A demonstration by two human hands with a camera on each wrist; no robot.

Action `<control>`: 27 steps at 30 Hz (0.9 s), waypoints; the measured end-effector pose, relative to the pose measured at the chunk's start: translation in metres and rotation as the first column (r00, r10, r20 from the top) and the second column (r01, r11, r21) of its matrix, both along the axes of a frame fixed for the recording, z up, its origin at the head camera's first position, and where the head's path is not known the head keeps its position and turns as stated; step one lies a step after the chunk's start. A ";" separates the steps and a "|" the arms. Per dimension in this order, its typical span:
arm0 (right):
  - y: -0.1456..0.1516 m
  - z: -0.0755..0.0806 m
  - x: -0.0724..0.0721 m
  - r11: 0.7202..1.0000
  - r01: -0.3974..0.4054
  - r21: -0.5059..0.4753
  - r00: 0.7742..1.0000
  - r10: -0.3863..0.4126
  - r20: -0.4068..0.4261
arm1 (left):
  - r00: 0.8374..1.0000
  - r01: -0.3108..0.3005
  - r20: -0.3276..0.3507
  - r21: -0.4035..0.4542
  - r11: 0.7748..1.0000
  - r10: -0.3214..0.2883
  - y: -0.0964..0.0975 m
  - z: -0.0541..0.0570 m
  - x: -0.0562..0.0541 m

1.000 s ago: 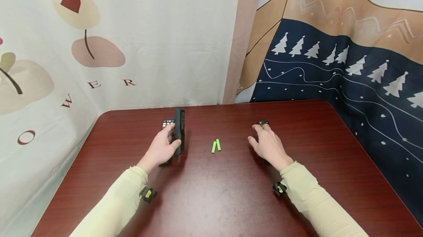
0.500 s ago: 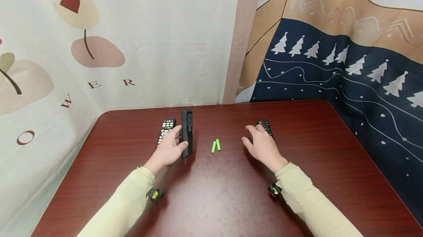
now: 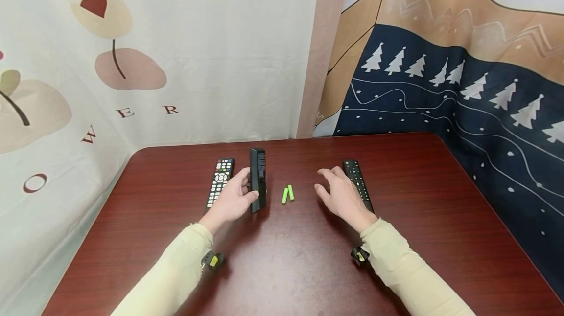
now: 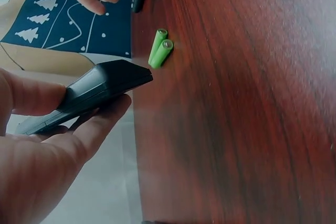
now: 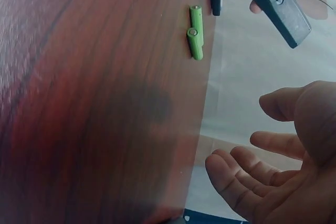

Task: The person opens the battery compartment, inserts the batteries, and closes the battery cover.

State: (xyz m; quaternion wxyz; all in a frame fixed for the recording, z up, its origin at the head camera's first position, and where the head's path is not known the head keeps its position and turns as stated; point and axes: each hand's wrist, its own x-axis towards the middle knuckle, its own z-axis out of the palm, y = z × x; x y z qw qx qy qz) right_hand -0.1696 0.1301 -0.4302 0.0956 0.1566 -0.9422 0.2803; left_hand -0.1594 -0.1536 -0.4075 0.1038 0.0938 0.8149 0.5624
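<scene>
My left hand [image 3: 232, 199] grips a black remote control [image 3: 258, 180] turned on its edge above the table. In the left wrist view the thumb lies on one side of the remote control [image 4: 113, 85] and fingers on the other. Two green batteries [image 3: 288, 194] lie side by side on the table between my hands. My right hand [image 3: 344, 197] hovers with loosely bent fingers and nothing in them, its thumb apart from the fingers in the right wrist view. A second black remote control [image 3: 359, 179] lies partly hidden behind that hand.
Another black remote control with white buttons [image 3: 220, 179] lies left of the left hand, partly covered by it. The dark red wooden table [image 3: 282, 267] ends at a pale printed curtain [image 3: 238, 61] and a navy one with trees [image 3: 418, 91].
My left hand has carried the black remote control to the right, off the white-buttoned one, towards the batteries. My right hand has moved left, uncovering more of the remote control there.
</scene>
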 end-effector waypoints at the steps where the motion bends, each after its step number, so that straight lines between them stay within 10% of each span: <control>1: -0.001 -0.001 0.000 1.000 -0.004 -0.007 1.000 0.003 -0.007 | 1.000 0.000 0.004 0.010 1.000 0.000 0.001 0.000 0.000; 27: -0.036 -0.008 0.012 0.911 -0.309 -0.275 0.950 0.282 -0.135 | 0.996 0.061 0.053 0.131 0.990 -0.068 0.023 -0.008 0.003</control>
